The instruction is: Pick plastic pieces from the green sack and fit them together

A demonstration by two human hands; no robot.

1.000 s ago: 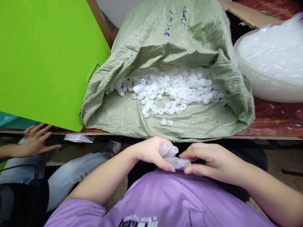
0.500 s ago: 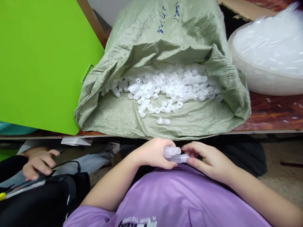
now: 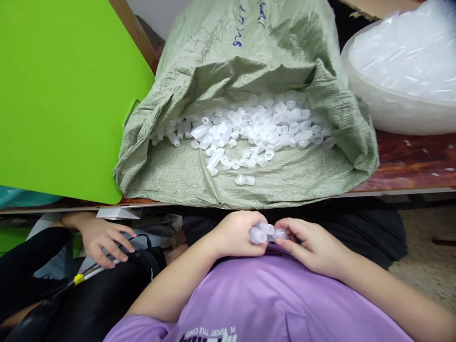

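Observation:
My left hand (image 3: 235, 234) is curled round a few small translucent plastic tubes (image 3: 260, 233), held close to my purple shirt. My right hand (image 3: 309, 243) pinches the end of one of those tubes from the right, and the fingers of both hands meet there. Just beyond my hands, a green woven sack (image 3: 247, 65) lies open on the table edge, with a heap of the same white plastic tubes (image 3: 249, 133) inside its mouth.
A large clear plastic bag of pale parts (image 3: 407, 70) sits at the right on the reddish table (image 3: 418, 159). A bright green board (image 3: 56, 92) leans at the left. Below it, another person's hand (image 3: 103, 240) rests on a black bag (image 3: 86, 300).
My hands have drawn closer together round the tubes. The other person's hand at the left moved down and right, from near the table edge onto the black bag.

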